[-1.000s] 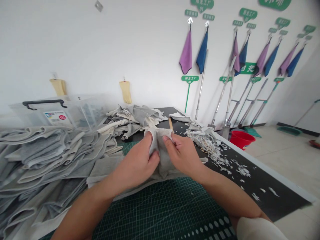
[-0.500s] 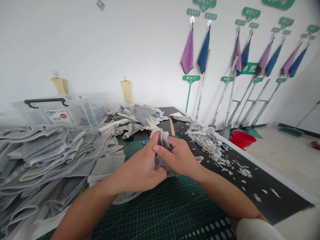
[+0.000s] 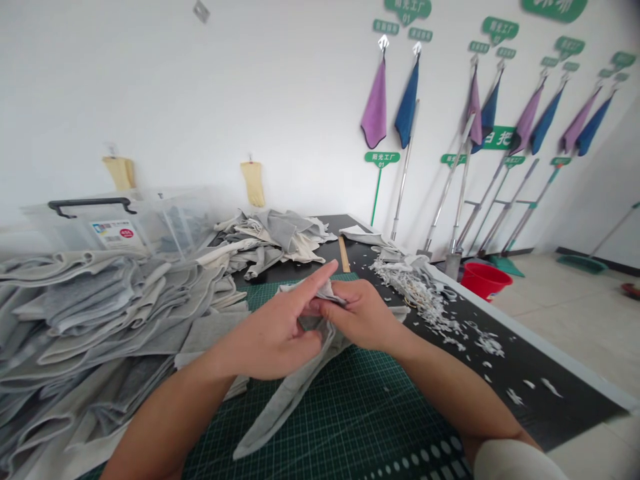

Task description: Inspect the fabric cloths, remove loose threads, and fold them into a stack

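Both hands work on a piece of grey fabric (image 3: 295, 397) above the cutting mat (image 3: 360, 417). My left hand (image 3: 280, 333) has its index finger stretched out along the fabric and its thumb held apart; its other fingers are partly hidden at the cloth. My right hand (image 3: 363, 313) is closed, pinching the folded upper part of the fabric between thumb and fingers. A long strip-like end of the fabric hangs down toward me over the mat. The two hands nearly meet at the bunched part.
Stacked grey fabric pieces (image 3: 100, 320) lie on the left, before a clear plastic box (image 3: 75, 227). A loose fabric heap (image 3: 280, 237) and a wooden ruler (image 3: 344, 255) lie behind my hands. Fabric scraps (image 3: 420, 293) cover part of the black table (image 3: 545, 420). A red bucket (image 3: 485, 279) stands beyond.
The bunched fabric has come down and opened out between my hands, and a long end now hangs toward me. My left index finger has straightened, with my left thumb apart.
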Action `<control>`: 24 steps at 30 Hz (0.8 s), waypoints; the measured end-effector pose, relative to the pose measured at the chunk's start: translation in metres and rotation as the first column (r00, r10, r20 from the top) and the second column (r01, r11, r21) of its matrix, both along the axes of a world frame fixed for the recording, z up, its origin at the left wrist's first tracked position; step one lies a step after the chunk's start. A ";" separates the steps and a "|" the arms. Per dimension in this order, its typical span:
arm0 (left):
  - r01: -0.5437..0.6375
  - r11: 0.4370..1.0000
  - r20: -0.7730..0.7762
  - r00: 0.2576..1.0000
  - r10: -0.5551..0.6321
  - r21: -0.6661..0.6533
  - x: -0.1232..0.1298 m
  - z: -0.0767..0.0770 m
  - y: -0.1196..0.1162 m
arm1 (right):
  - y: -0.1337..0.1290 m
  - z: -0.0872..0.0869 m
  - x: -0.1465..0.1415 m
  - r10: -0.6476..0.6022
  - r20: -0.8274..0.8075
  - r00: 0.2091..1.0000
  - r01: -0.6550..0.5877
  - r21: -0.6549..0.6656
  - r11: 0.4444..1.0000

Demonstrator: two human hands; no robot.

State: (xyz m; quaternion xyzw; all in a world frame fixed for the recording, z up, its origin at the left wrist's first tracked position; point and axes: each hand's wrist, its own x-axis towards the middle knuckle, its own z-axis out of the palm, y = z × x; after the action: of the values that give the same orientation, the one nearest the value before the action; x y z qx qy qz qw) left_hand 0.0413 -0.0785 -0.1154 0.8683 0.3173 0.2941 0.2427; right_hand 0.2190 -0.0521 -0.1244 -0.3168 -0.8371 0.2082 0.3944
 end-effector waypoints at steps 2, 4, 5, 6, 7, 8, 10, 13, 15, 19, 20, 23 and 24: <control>-0.019 0.998 0.034 0.999 0.021 -0.056 0.003 0.002 -0.002 | 0.001 -0.001 0.002 -0.021 -0.054 0.998 0.021 -0.008 1.000; -0.015 0.999 0.103 0.994 0.019 -0.039 0.002 0.003 -0.003 | 0.002 -0.002 0.003 -0.024 -0.121 0.992 0.019 -0.040 0.999; -0.027 1.000 0.140 0.990 0.027 -0.004 0.001 0.003 -0.003 | 0.003 -0.002 0.003 -0.019 -0.161 0.987 0.009 -0.061 0.998; -0.057 0.997 0.173 0.984 0.048 0.050 -0.002 0.003 -0.002 | 0.004 -0.002 0.004 -0.014 -0.204 0.979 -0.003 -0.082 0.997; -0.109 0.987 0.203 0.976 0.083 0.120 -0.006 0.004 -0.001 | 0.005 -0.002 0.004 -0.012 -0.248 0.969 -0.013 -0.100 0.995; -0.175 0.964 0.232 0.964 0.127 0.200 -0.010 0.005 0.002 | 0.006 -0.002 0.004 -0.016 -0.290 0.957 -0.019 -0.117 0.993; -0.295 0.891 0.271 0.940 0.207 0.345 -0.019 0.008 0.007 | 0.008 -0.001 0.005 -0.026 -0.367 0.930 -0.034 -0.155 0.987; -0.290 0.856 0.209 0.953 0.219 0.427 -0.029 0.015 0.016 | 0.011 0.000 0.007 -0.026 -0.470 0.882 -0.084 -0.211 0.974; -0.188 0.910 0.112 0.981 0.157 0.370 -0.032 0.018 0.020 | 0.013 0.001 0.008 -0.032 -0.527 0.849 -0.107 -0.232 0.967; -0.035 0.994 -0.020 0.999 0.037 0.102 -0.035 0.019 0.025 | 0.012 0.003 0.011 -0.067 -0.585 0.808 -0.092 -0.238 0.967; -0.031 0.998 -0.027 0.999 0.032 0.050 -0.037 0.018 0.026 | 0.013 0.004 0.011 -0.076 -0.593 0.802 -0.082 -0.234 0.969; -0.040 0.999 -0.019 0.999 0.040 0.019 -0.043 0.017 0.028 | 0.014 0.007 0.014 -0.099 -0.620 0.779 -0.043 -0.209 0.977; -0.025 0.999 -0.024 0.999 0.026 0.028 -0.045 0.018 0.028 | 0.015 0.008 0.016 -0.103 -0.631 0.769 -0.034 -0.202 0.979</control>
State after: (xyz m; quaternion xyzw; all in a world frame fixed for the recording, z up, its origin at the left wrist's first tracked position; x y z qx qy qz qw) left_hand -0.0040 -0.0505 -0.0977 0.8710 0.3270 0.2911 0.2230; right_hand 0.2345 -0.0367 -0.1160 -0.2809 -0.6219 0.3798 0.6246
